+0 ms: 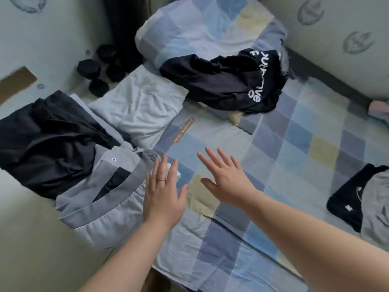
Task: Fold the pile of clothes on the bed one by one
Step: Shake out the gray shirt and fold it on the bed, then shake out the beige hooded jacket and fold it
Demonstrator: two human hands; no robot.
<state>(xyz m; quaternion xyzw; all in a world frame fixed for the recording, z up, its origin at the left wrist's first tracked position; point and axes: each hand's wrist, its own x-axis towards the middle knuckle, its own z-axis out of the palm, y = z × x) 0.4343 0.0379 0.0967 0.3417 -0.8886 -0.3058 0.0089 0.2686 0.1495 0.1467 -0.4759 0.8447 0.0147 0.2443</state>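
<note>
Both hands hover over the checked bed sheet (294,131), fingers spread and holding nothing. My left hand (163,192), with a ring on one finger, is beside the right edge of a folded grey-and-white garment (109,199). My right hand (225,178) is over bare sheet just to its right. A crumpled black garment with white lettering (227,83) lies unfolded further up the bed. A folded white garment (139,106) sits at the left, and a dark black garment (48,140) lies on top of the grey stack.
A checked quilt (200,28) is bunched at the head of the bed. Black and grey clothes (362,203) lie at the right edge. Black dumbbells (94,74) stand on the floor beside the bed, by the wall. A pink item (379,108) is at far right.
</note>
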